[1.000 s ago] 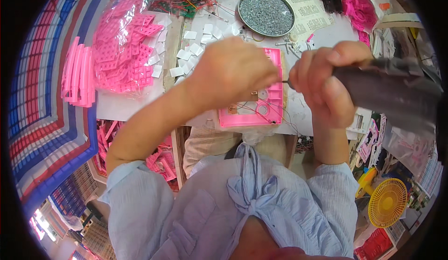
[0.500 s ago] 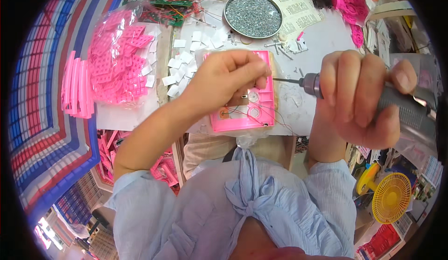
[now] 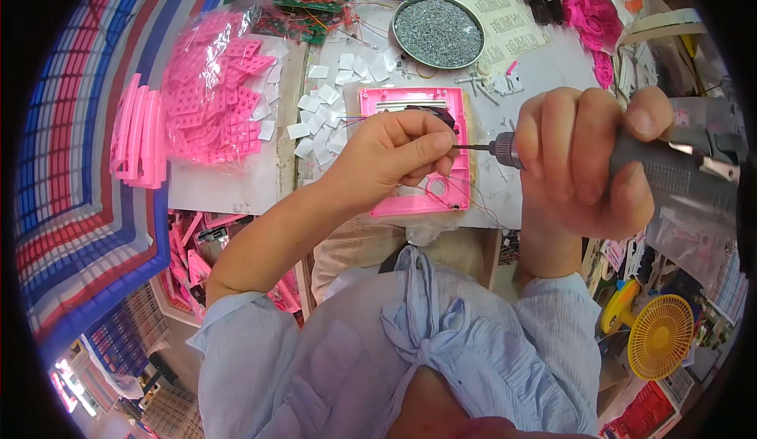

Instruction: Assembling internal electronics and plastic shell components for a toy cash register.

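Pink plastic frame (image 3: 416, 195) lies flat on the desk (image 3: 544, 68), under the left hand (image 3: 394, 151), whose fingers pinch something too small to tell. Right hand (image 3: 583, 163) is clenched around a grey electric screwdriver (image 3: 670, 167), bit touching the left fingertips.

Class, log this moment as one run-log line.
left hand: steadies pink housing | right hand: grips electric screwdriver | bit at left fingertips

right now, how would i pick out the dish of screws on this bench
Start at the white worktable and find the pink tray under the left hand. Just beyond the tray sits a round metal dish heaped with tiny grey screws, the only round, silvery thing among pink parts and white squares.
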A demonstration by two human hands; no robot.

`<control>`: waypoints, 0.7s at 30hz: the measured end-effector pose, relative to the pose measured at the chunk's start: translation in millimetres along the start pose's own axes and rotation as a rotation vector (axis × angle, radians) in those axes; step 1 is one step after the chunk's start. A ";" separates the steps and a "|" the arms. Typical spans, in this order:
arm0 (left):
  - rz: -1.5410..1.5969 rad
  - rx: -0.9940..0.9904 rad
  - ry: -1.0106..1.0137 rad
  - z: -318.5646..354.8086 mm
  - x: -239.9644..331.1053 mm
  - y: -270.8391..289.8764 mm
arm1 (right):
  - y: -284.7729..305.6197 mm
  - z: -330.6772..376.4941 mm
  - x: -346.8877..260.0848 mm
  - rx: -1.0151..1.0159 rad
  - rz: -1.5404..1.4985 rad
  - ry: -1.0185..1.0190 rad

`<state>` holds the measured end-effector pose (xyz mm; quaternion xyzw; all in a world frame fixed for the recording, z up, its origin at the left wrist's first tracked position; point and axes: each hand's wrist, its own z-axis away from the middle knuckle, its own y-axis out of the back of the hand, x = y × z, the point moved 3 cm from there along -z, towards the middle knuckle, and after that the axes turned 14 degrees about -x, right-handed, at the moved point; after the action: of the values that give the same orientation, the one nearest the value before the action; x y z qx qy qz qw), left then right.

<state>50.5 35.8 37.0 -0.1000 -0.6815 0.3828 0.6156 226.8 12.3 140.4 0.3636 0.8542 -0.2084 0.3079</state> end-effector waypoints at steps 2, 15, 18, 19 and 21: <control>-0.095 -0.027 -0.073 -1.6 -2.4 5.6 | 2.3 1.4 2.8 0.059 -0.097 -0.005; -0.012 -0.097 -0.006 -20.1 -1.5 12.1 | 19.3 7.4 -0.3 0.137 -0.192 0.036; 0.103 -0.101 -0.049 -18.3 -10.4 7.1 | 17.8 6.1 -2.1 0.167 -0.236 0.031; 0.128 -0.092 -0.054 -16.6 -11.4 6.0 | 16.8 5.6 -0.9 0.195 -0.247 0.024; -0.042 -0.043 -0.095 -14.4 -7.9 3.7 | 14.7 4.5 1.1 0.238 -0.236 -0.003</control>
<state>64.1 39.3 27.9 -0.0804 -0.7199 0.3593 0.5884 238.9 19.7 134.5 0.2942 0.8598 -0.3432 0.2375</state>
